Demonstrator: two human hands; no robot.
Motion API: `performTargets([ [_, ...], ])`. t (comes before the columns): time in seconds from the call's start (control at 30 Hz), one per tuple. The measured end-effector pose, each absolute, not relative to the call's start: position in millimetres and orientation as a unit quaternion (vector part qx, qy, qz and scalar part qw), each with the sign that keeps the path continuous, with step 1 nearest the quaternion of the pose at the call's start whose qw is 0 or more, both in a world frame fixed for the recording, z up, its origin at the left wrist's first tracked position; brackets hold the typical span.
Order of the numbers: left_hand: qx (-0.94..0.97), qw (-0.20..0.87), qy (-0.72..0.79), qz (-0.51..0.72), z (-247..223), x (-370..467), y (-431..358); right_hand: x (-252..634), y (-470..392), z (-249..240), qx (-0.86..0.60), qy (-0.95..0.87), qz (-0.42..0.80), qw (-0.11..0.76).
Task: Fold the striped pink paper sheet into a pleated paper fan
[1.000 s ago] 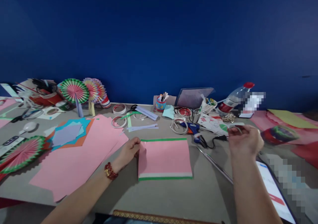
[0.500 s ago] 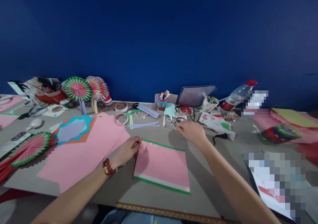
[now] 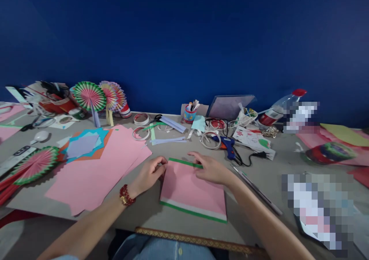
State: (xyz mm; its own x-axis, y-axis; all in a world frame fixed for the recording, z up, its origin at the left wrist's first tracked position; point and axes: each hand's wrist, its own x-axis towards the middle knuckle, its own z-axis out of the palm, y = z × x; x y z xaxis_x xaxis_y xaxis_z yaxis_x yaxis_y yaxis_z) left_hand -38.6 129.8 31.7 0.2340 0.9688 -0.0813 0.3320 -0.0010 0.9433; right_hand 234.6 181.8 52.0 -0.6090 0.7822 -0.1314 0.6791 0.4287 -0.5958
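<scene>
Pink sheet (image 3: 193, 192) lies on the grey table (image 3: 138, 218), near-centre, a bit askew, w/ a far green strip (image 3: 180, 161) & a near green strip (image 3: 193, 212) along its edges; left hand (image 3: 151, 171) pinches its far-left corner btwn thumb & fingers, so most of the sheet extends right & near of that grip; right hand (image 3: 213, 170) is over the sheet's far-right part, index finger stretched left, others curled; can't tell if it grips anything; pink paper stack (image 3: 98, 171) is left of left hand; blue glue gun (image 3: 230, 146) is far-right of the sheet.
</scene>
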Motion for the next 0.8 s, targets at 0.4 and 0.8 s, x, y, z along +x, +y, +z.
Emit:
performTargets([
  [0.4,0.559,0.603,0.512,0.247,21.3,-32.7,105.5,230.2,173.8,61.6,-0.398,-0.884,0.125,0.209],
  [0.8,0.569,0.634,0.484,0.201,24.2,-35.1,92.8,184.5,120.3,19.7,-0.281,-0.899,0.265,0.205],
])
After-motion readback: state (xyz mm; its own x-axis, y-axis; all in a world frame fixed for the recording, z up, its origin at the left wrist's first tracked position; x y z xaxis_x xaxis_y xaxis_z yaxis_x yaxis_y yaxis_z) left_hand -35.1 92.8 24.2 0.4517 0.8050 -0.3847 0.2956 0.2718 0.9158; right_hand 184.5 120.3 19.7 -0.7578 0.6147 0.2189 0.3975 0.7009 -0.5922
